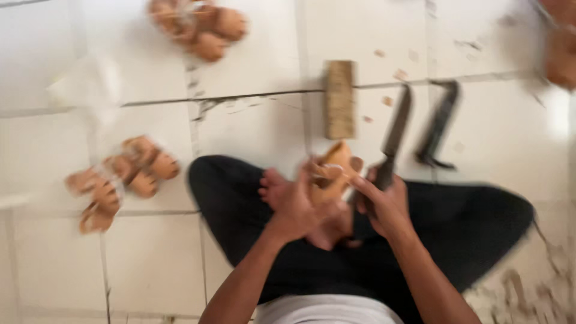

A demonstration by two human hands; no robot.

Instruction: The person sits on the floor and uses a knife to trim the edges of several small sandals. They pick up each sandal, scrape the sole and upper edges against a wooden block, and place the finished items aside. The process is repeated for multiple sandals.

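Sitting cross-legged on the tiled floor (252, 126), the person is gripping a tan wooden piece (332, 174) in the left hand (297, 207), its long axis pointing away, while the right hand (387, 204), fingers closed, is holding a dark blade (396, 132) just beside it.

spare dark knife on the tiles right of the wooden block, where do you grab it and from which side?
Probably by the lower end of the spare knife: it flares into a hooked, handle-like shape nearest the person's leg. Come from above and from the person's own side, since it lies flat on the tiled floor with that end pointing back at them. The picture is blurred, so which edge is sharp cannot be told. The right hand is closest but already grips another knife.
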